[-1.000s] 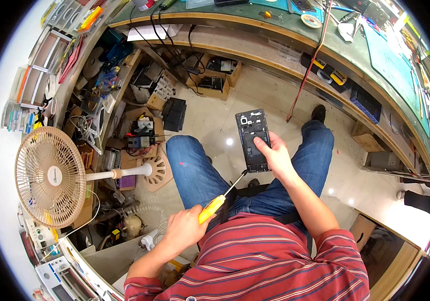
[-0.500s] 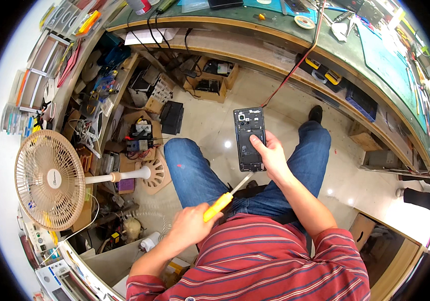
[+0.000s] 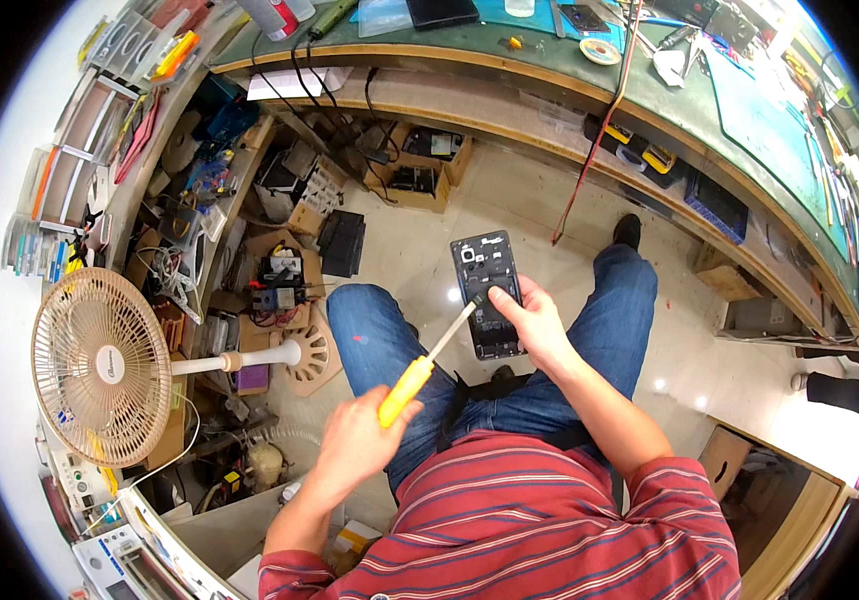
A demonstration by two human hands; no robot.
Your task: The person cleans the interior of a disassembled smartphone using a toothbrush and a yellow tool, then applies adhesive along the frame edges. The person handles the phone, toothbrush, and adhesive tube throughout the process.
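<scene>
My left hand [image 3: 357,436] is closed around the yellow handle of a screwdriver [image 3: 407,388]. Its long pale shaft slants up and right, and the tip lies over the left-middle part of an opened smartphone [image 3: 484,258]. Something small and dark shows at that tip; I cannot make out whether it belongs to the tool. The phone's back cover is off, so its black inner side with the camera area at the top faces up. My right hand [image 3: 537,322] grips the phone by its right edge, thumb on the inner face. The phone is held above the floor between my knees.
Ahead runs a green-topped workbench [image 3: 489,42] with tools and a blue mat [image 3: 764,130]. A red-black cable [image 3: 589,160] dangles from its edge. To the left stand a beige fan [image 3: 99,365] and cluttered shelves. Cardboard boxes [image 3: 419,190] sit under the bench.
The screwdriver's tip has moved from the phone's bottom edge up to its left-middle part. The phone has tilted and shifted slightly left and down in view.
</scene>
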